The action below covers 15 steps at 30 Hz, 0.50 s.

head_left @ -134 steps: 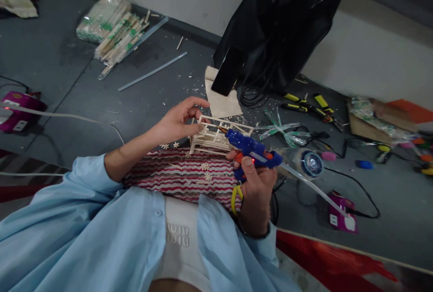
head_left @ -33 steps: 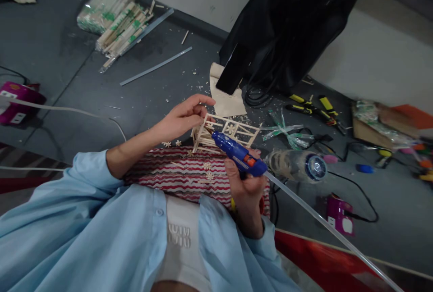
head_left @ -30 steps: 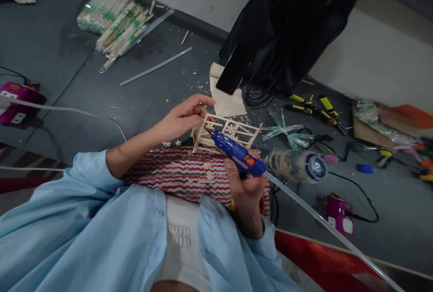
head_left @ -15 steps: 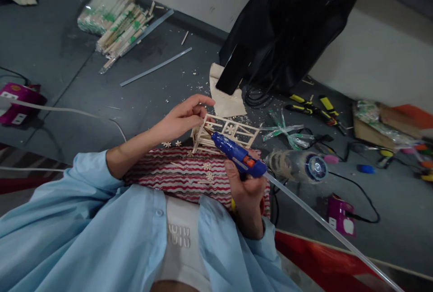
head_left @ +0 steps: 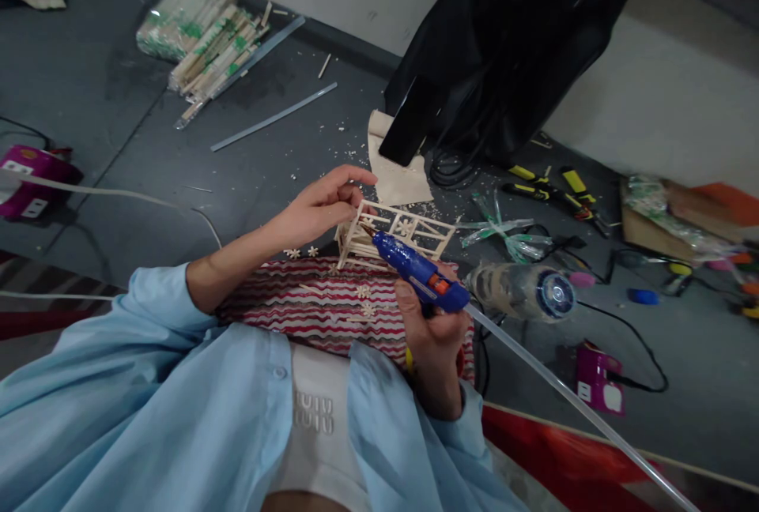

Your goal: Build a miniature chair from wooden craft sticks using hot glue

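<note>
You wear an open light-blue button shirt (head_left: 148, 393) either side of a white lettered top (head_left: 314, 417), its sleeves (head_left: 155, 292) pushed up; red-and-white wavy-striped cloth (head_left: 314, 303) lies beyond that top.

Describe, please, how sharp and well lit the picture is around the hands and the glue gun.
Head view: dim, even light without glare; the left hand, the stick frame it pinches and the glue gun in the right hand are sharp; head view, right edge: the clutter blurs and smears; the black bag loses detail in darkness.

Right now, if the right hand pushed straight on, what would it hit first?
Probably the stick frame: the glue gun in the right hand seems to touch its corner, beside the left hand.
</note>
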Each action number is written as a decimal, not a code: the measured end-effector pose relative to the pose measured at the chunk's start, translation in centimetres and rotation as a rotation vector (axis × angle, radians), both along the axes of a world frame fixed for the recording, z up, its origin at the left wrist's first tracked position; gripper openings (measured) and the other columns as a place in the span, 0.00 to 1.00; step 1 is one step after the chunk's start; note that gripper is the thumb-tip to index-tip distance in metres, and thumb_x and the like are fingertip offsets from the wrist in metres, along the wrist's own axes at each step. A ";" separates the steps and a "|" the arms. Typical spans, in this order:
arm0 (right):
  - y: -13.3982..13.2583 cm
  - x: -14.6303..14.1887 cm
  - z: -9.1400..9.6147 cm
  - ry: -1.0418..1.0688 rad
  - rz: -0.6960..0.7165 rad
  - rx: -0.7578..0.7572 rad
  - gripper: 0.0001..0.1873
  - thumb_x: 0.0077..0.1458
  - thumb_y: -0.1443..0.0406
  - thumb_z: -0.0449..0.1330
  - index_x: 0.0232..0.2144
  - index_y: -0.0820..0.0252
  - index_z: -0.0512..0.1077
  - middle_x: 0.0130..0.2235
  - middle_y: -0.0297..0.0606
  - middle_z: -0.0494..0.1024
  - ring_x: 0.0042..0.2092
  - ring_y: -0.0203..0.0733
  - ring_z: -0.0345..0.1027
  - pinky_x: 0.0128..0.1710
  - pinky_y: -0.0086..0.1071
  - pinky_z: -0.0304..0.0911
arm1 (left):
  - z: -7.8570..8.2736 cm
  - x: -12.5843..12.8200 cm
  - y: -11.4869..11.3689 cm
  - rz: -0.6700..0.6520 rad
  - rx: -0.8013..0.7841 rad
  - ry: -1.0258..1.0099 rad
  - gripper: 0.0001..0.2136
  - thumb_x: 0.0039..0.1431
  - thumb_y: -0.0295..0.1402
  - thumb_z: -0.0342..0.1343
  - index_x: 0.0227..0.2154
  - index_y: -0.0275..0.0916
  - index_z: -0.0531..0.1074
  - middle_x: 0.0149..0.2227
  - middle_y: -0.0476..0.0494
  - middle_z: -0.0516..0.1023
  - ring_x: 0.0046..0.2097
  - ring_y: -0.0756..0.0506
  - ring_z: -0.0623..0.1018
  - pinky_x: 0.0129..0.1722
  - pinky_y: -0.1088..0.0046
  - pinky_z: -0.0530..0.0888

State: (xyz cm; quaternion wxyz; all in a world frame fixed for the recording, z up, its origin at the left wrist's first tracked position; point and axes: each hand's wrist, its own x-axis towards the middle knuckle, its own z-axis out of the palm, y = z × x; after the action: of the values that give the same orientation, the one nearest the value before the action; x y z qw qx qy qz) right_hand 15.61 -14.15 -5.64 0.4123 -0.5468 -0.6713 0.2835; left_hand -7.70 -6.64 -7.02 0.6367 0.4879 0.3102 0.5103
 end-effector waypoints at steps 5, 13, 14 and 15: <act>-0.3 0.2 -0.6 0.069 -0.057 -0.044 0.18 0.54 0.59 0.70 0.46 0.55 0.75 0.40 0.37 0.79 0.40 0.42 0.74 0.44 0.39 0.74 | 0.0 0.0 0.0 0.004 -0.010 0.006 0.19 0.55 0.25 0.58 0.50 0.39 0.68 0.31 0.53 0.74 0.43 0.48 0.81 0.45 0.70 0.73; -0.4 -0.3 0.1 0.158 -0.078 -0.093 0.11 0.56 0.58 0.68 0.36 0.55 0.72 0.35 0.33 0.80 0.34 0.40 0.73 0.40 0.38 0.71 | 0.2 0.0 0.0 0.009 -0.012 0.018 0.19 0.54 0.25 0.57 0.50 0.40 0.68 0.31 0.53 0.74 0.41 0.48 0.81 0.45 0.70 0.73; -0.4 -0.4 0.2 0.183 -0.088 -0.107 0.11 0.57 0.57 0.68 0.36 0.55 0.72 0.35 0.33 0.80 0.35 0.40 0.73 0.40 0.37 0.71 | 0.2 0.0 0.0 0.009 -0.013 0.022 0.19 0.54 0.25 0.57 0.50 0.40 0.68 0.31 0.53 0.74 0.40 0.48 0.81 0.45 0.70 0.73; -0.4 -0.5 0.2 0.214 -0.103 -0.113 0.12 0.57 0.56 0.68 0.37 0.54 0.71 0.35 0.33 0.80 0.34 0.39 0.73 0.40 0.37 0.70 | 0.3 0.0 0.0 0.009 -0.016 0.024 0.19 0.54 0.25 0.57 0.50 0.40 0.68 0.31 0.53 0.75 0.40 0.48 0.80 0.45 0.69 0.73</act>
State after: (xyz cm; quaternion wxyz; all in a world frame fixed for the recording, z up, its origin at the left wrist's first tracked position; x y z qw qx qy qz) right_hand 15.13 -14.59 -5.41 0.4640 -0.5695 -0.5776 0.3560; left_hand -7.66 -6.66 -6.74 0.6344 0.4876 0.3240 0.5047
